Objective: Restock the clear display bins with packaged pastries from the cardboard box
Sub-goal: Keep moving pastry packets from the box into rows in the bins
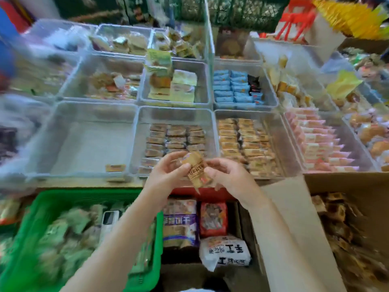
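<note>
A brown packaged pastry (196,169) sits between both hands, above the near edge of the middle near bin (136,144). The left hand (168,171) grips its left side, fingers curled around the wrapper from the far side and thumb on the near side. The right hand (229,178) pinches the pastry's right edge between thumb and curled fingers.

The bin beneath holds rows of similar brown packs (174,140), filling its right part. Left of it, another clear bin (84,114) holds a single pack (115,167) at its near right corner. To the right, a bin (277,131) holds orange-brown packs in tight rows, and farther right lie pink packs (317,144). In the far row, one bin holds blue packs (233,87) and the one left of it yellow-green packs (168,81).

Near right stands the cardboard box (294,218), flap open, with brown pastries (341,228) inside. Near left is a green basket (31,207) of blurred greenish packs. Between basket and box lie a purple bag (181,222), a red bag (213,218) and a white bag (225,251).
</note>
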The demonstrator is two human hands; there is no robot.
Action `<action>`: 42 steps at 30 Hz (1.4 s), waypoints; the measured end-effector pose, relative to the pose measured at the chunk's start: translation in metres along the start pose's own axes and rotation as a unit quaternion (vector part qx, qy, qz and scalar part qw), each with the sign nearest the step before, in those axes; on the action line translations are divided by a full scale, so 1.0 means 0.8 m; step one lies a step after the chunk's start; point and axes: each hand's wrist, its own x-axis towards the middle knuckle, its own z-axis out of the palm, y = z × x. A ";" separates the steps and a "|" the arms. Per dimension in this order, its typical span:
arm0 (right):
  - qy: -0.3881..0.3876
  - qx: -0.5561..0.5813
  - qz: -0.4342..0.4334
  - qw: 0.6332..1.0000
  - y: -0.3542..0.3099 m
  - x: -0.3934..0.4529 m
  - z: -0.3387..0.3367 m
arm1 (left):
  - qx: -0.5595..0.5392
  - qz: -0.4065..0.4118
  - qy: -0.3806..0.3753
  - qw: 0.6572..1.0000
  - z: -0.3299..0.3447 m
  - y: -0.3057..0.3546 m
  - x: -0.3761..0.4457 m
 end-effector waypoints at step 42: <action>0.180 -0.184 -0.080 0.963 -0.021 0.059 0.093 | 0.483 0.113 0.053 0.867 -0.070 -0.013 0.043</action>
